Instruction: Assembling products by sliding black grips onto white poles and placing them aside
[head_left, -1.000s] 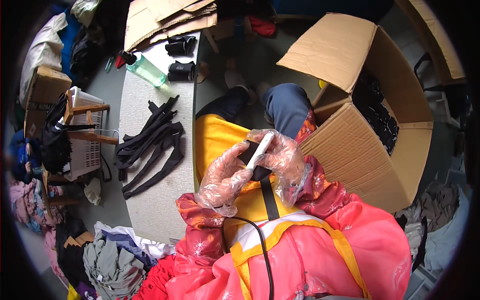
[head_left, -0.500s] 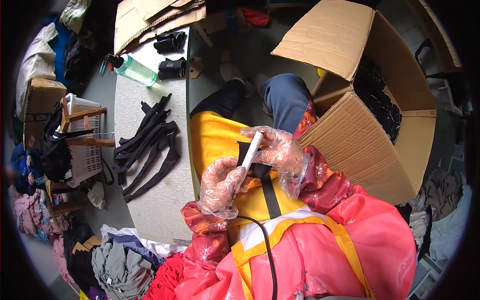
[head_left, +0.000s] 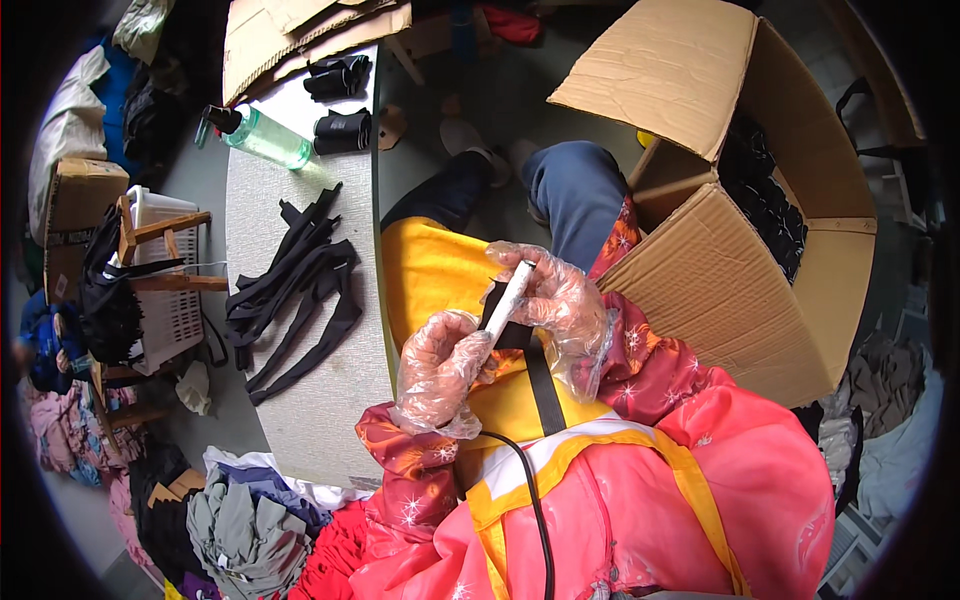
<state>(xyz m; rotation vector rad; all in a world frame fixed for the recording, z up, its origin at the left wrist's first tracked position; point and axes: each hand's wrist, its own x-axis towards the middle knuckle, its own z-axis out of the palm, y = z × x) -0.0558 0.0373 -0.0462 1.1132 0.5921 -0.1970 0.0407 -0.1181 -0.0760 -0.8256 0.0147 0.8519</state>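
Note:
Both my hands wear clear plastic gloves and meet above the yellow apron on my lap. Slanting between them is a slim white rod (head_left: 510, 300). My left hand (head_left: 440, 362) is closed on its lower end, while my right hand (head_left: 562, 305) grips near its upper end. A black fabric strap (head_left: 541, 385) runs from between the hands down over the apron; a darker piece of it lies against the rod, but whether it is wound round cannot be seen. On the table to the left lie several loose black straps (head_left: 297, 290).
The pale table (head_left: 310, 425) carries a green spray bottle (head_left: 268, 137), two black rolls (head_left: 342, 132) and flat cardboard (head_left: 300, 35). An open carton (head_left: 720, 300) with black fabric stands right. Left are a white basket (head_left: 170, 300) and a wooden stool (head_left: 170, 228); clothes (head_left: 240, 535) lie lower left.
My hands and the rod have barely shifted, with the right fingers changing position slightly around the rod's upper end. The whole view has moved a little.

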